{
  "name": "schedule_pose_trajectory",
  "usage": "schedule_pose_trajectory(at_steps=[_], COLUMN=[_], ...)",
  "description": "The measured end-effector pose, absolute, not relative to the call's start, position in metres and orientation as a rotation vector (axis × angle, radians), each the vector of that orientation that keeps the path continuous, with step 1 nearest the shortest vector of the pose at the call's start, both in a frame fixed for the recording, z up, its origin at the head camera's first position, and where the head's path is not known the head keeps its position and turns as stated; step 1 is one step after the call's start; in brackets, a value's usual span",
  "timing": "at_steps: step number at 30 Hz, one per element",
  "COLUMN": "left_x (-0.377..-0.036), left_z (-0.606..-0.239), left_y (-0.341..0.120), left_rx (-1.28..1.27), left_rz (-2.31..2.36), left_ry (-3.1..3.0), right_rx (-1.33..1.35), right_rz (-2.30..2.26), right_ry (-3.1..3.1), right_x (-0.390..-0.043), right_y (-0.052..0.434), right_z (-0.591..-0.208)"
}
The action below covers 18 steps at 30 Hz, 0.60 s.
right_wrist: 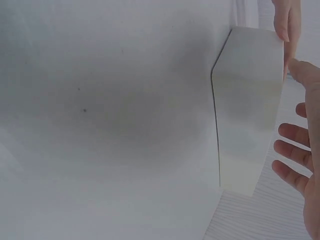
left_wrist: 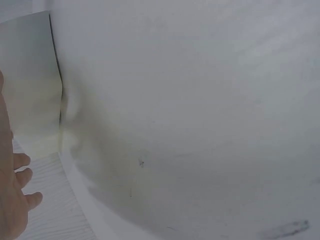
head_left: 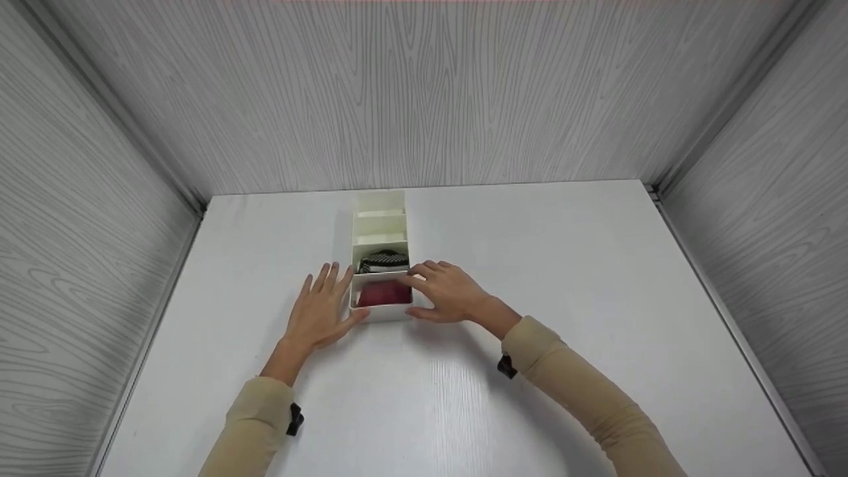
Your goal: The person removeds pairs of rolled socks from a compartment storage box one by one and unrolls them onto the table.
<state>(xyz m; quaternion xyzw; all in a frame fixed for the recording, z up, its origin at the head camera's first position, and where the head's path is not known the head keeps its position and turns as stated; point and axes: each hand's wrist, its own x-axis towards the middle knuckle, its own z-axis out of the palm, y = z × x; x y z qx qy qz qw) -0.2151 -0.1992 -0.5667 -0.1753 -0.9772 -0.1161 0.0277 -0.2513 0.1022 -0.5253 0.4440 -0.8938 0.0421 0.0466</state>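
A long white divided box (head_left: 381, 314) stands on the table, its compartments in a row running away from me. Folded dark red cloth (head_left: 384, 293) lies in the nearest compartment, and a folded black-and-white patterned cloth (head_left: 384, 260) in the one behind. My left hand (head_left: 318, 311) is spread along the box's left side, its thumb at the near left corner. By the right side is my right hand (head_left: 450, 291), fingers loosely bent, index fingertip at the rim beside the red cloth and thumb near the front corner. In the right wrist view, the right fingers (right_wrist: 294, 155) appear beside the box wall (right_wrist: 250, 110).
The two farther compartments (head_left: 379, 228) show only pale walls and floors. White table surface (head_left: 530, 265) extends around the box. A grey wood-grain panel (head_left: 411, 99) rises behind the table, with similar panels at left and right.
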Motion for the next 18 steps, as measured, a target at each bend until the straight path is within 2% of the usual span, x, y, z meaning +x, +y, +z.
schedule_pose_trajectory(at_steps=[18], left_x=[-0.216], left_z=[-0.565], left_y=[-0.198], left_rx=[-0.527], left_rz=[-0.330], left_ry=[-3.034], right_rx=[1.400], right_rz=[-0.143], right_ry=[-2.704], right_x=[-0.272], right_y=[0.070], right_z=[-0.518])
